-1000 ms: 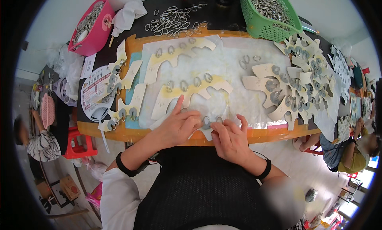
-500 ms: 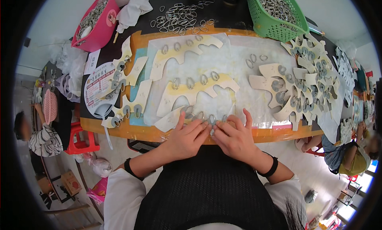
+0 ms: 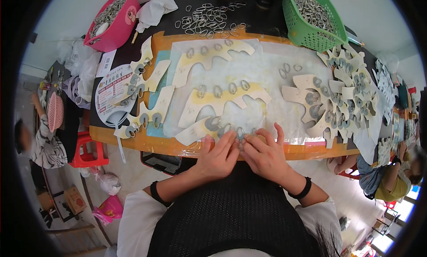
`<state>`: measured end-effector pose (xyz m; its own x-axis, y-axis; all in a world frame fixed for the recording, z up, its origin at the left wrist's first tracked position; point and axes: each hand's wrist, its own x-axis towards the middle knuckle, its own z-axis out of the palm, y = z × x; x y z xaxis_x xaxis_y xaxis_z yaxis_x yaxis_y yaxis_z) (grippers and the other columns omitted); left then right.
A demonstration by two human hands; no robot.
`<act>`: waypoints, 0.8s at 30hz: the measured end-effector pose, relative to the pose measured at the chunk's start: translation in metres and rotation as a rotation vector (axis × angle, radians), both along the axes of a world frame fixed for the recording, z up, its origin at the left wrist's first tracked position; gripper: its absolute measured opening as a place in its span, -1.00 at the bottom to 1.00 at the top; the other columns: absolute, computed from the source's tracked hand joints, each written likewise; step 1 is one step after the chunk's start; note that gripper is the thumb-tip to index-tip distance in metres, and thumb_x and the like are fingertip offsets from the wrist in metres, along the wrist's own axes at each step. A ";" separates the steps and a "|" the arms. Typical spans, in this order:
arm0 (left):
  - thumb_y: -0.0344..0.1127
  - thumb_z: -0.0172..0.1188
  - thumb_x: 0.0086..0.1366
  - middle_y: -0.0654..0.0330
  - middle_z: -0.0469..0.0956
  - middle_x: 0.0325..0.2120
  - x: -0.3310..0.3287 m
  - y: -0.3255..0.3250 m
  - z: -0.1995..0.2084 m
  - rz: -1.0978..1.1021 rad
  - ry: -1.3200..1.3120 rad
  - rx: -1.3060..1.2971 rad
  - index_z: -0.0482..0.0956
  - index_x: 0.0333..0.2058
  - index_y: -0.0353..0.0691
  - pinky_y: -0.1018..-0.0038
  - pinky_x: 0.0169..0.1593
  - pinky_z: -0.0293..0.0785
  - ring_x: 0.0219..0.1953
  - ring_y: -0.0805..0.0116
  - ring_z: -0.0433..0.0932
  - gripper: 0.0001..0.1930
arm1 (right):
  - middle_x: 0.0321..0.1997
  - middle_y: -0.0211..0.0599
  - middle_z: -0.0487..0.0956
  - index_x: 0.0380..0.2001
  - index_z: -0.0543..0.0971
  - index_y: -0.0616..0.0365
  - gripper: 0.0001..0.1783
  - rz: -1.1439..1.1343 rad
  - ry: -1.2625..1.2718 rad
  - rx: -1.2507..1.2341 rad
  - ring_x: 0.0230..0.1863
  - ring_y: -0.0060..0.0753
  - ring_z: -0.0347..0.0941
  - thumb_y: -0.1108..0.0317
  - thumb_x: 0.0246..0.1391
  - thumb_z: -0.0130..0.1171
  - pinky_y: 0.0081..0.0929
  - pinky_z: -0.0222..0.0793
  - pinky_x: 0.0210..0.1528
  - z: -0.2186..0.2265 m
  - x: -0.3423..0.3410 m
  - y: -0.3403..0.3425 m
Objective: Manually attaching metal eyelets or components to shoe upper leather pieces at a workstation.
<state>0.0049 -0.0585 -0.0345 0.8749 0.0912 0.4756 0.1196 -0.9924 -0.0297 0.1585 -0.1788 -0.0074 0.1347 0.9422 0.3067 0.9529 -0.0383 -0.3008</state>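
So the green basket [image 3: 316, 18] at the far right corner of the tabletop [image 3: 147, 143] is heaped with small metal oval rings, and the pink bowl [image 3: 112, 20] at the far left corner has the same kind of rings in it, with a loose scatter of rings [image 3: 209, 18] lying on the dark far edge between the two. Since half a second ago the hands have barely shifted, they stay side by side at the near edge, just a bit more centered in view. Left hand [image 3: 216, 157] and right hand [image 3: 266, 155] are both flat-ish with fingers pressing down on the nearest cream cardboard strip [image 3: 195, 131] right at the near edge, fingertips meeting over a couple of rings set in it; I think they're pinching one ring, but it's too small to tell. Two more ringed strips [image 3: 222, 96] lie farther back on a clear plastic sheet, a big pile of finished strips [image 3: 338, 94] crowds the right side, and a round paper fan [image 3: 112, 97] sits at the left edge.
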 end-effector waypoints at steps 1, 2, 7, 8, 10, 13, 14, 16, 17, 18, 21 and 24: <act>-0.27 0.16 0.15 0.03 0.55 -0.04 0.000 0.000 -0.003 0.001 0.017 -0.001 0.62 -0.27 -0.22 -0.21 0.14 0.06 0.13 0.21 0.44 -0.79 | -0.09 -0.51 0.51 -0.33 0.54 -0.04 -0.79 -0.006 0.015 -0.001 0.03 -0.28 0.39 0.24 -0.07 0.28 0.22 -0.13 0.28 0.004 0.000 0.000; -0.25 0.18 0.13 0.03 0.54 -0.04 0.001 0.000 -0.005 0.003 0.033 -0.002 0.62 -0.26 -0.21 -0.25 0.17 -0.01 0.14 0.20 0.43 -0.77 | -0.08 -0.49 0.51 -0.32 0.55 -0.04 -0.80 -0.012 0.031 -0.002 0.02 -0.28 0.39 0.27 -0.06 0.29 0.19 -0.10 0.29 0.006 0.001 0.001; -0.22 0.21 0.10 -0.02 0.48 0.02 0.002 -0.004 -0.005 0.031 0.113 -0.100 0.62 -0.23 -0.16 -0.34 0.22 -0.18 0.18 0.10 0.36 -0.74 | -0.07 -0.30 0.52 -0.25 0.60 0.09 -0.73 -0.245 0.781 0.128 -0.02 -0.17 0.41 0.47 -0.11 0.30 -0.19 0.27 0.09 0.014 0.032 -0.003; -0.22 0.21 0.09 -0.02 0.46 0.04 0.001 -0.004 -0.006 0.029 0.110 -0.121 0.62 -0.23 -0.15 -0.35 0.23 -0.24 0.20 0.08 0.33 -0.74 | -0.08 -0.25 0.52 -0.24 0.60 0.12 -0.71 -0.327 0.862 0.173 -0.04 -0.14 0.41 0.50 -0.13 0.30 -0.26 0.33 0.03 0.019 0.033 -0.001; -0.23 0.21 0.08 -0.03 0.42 0.08 0.002 -0.003 -0.010 0.042 0.063 -0.139 0.63 -0.21 -0.12 -0.37 0.25 -0.34 0.23 0.04 0.26 -0.73 | -0.13 -0.19 0.50 -0.23 0.60 0.17 -0.69 -0.136 0.621 0.120 -0.08 -0.09 0.40 0.51 -0.15 0.31 -0.26 0.35 -0.03 0.022 0.033 0.017; -0.24 0.21 0.07 -0.03 0.34 0.13 0.002 -0.003 -0.017 0.086 -0.039 -0.111 0.64 -0.17 -0.05 -0.38 0.27 -0.46 0.25 -0.01 0.18 -0.70 | -0.19 -0.15 0.48 -0.26 0.56 0.21 -0.67 0.040 0.387 0.092 -0.13 -0.04 0.38 0.51 -0.20 0.30 -0.21 0.35 -0.06 0.017 0.027 0.039; -0.23 0.21 0.06 -0.02 0.32 0.14 0.000 -0.003 -0.019 0.099 -0.050 -0.085 0.65 -0.16 -0.02 -0.38 0.27 -0.47 0.24 -0.02 0.17 -0.68 | -0.19 -0.17 0.48 -0.27 0.55 0.21 -0.68 0.051 0.373 0.080 -0.12 -0.05 0.38 0.50 -0.21 0.30 -0.20 0.35 -0.05 0.013 0.026 0.043; -0.23 0.21 0.05 0.01 0.33 0.14 -0.002 -0.004 -0.024 0.119 -0.110 -0.056 0.65 -0.15 0.00 -0.39 0.27 -0.46 0.23 0.01 0.18 -0.67 | -0.20 -0.19 0.49 -0.30 0.52 0.20 -0.70 0.082 0.389 0.007 -0.14 -0.06 0.39 0.49 -0.21 0.30 -0.21 0.36 -0.06 0.012 0.026 0.047; -0.24 0.20 0.05 0.05 0.37 0.11 -0.002 -0.005 -0.028 0.126 -0.159 -0.053 0.65 -0.16 -0.02 -0.39 0.27 -0.44 0.23 0.05 0.21 -0.68 | -0.21 -0.20 0.49 -0.31 0.51 0.19 -0.71 0.102 0.419 -0.054 -0.16 -0.07 0.40 0.49 -0.20 0.30 -0.21 0.36 -0.07 0.013 0.027 0.048; -0.24 0.19 0.05 0.08 0.40 0.09 -0.003 -0.005 -0.030 0.132 -0.209 -0.049 0.65 -0.17 -0.03 -0.40 0.27 -0.41 0.23 0.09 0.23 -0.68 | -0.22 -0.20 0.49 -0.32 0.49 0.17 -0.72 0.120 0.449 -0.115 -0.18 -0.07 0.41 0.48 -0.19 0.29 -0.22 0.37 -0.08 0.015 0.027 0.049; -0.20 0.20 0.03 0.11 0.42 0.00 -0.008 -0.002 -0.025 0.124 -0.259 -0.042 0.66 -0.15 -0.03 -0.32 0.30 -0.55 0.15 0.11 0.27 -0.64 | -0.34 -0.35 0.46 -0.35 0.48 0.14 -0.78 0.040 0.814 -0.321 -0.32 -0.32 0.42 0.54 -0.11 0.26 -0.41 0.38 -0.19 0.024 0.029 0.048; -0.28 0.22 0.06 0.15 0.47 -0.22 -0.013 0.003 0.003 0.199 -0.381 -0.201 0.63 -0.19 -0.11 -0.07 0.28 0.07 -0.13 0.24 0.45 -0.71 | -0.42 -0.53 0.39 -0.24 0.47 0.09 -0.73 0.010 1.325 -0.034 -0.38 -0.64 0.35 0.60 -0.02 0.22 -0.62 0.32 -0.26 0.010 0.028 0.046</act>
<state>-0.0083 -0.0559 -0.0311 0.5977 0.3623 0.7152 0.2732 -0.9307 0.2431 0.1868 -0.1325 0.0027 0.3052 0.9494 -0.0741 -0.0583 -0.0590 -0.9966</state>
